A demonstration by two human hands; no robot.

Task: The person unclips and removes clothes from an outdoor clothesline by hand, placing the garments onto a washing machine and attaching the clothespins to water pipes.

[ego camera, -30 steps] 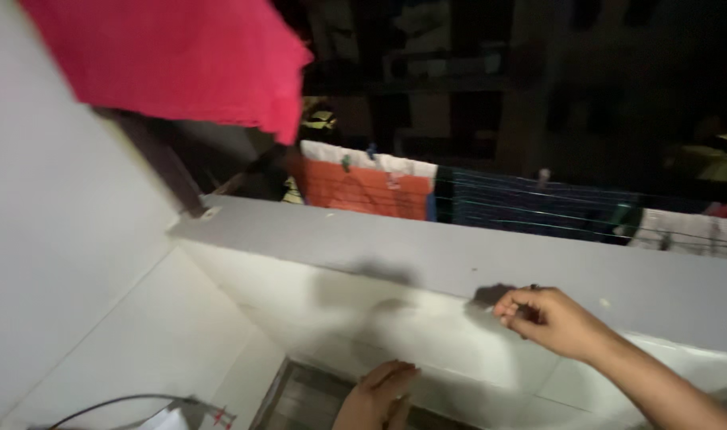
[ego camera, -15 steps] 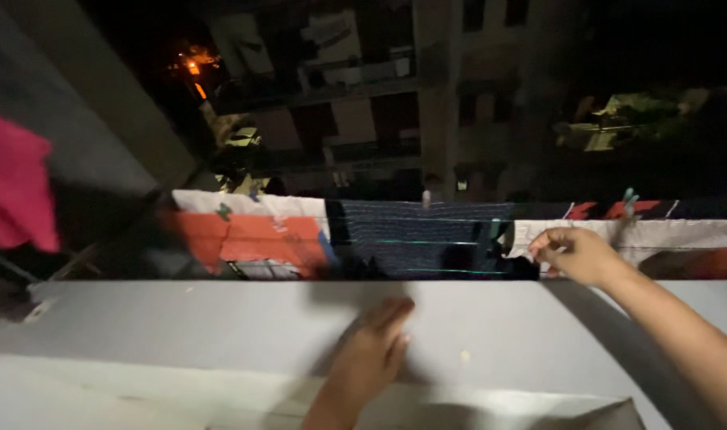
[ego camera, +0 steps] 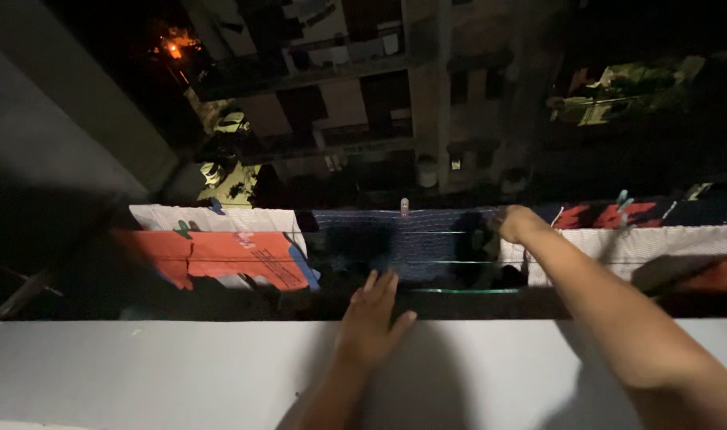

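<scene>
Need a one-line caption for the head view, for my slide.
At night, right hand reaches over the ledge to a dark cloth on clotheslines; left hand rests on the ledge.

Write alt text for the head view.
The right hand reaches out over the ledge to the dark blue cloth on the clotheslines, while the left hand rests flat on the ledge. An orange cloth hangs to the left, buildings dark beyond.

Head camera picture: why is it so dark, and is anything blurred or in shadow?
Head view: it is night, so the buildings beyond are nearly black apart from one orange glow at top left. The pale ledge is lit from behind the camera. The left hand and the right hand show soft motion blur. Dark shadows fall on the ledge under both arms. The hanging laundry looks dim and grainy.
</scene>
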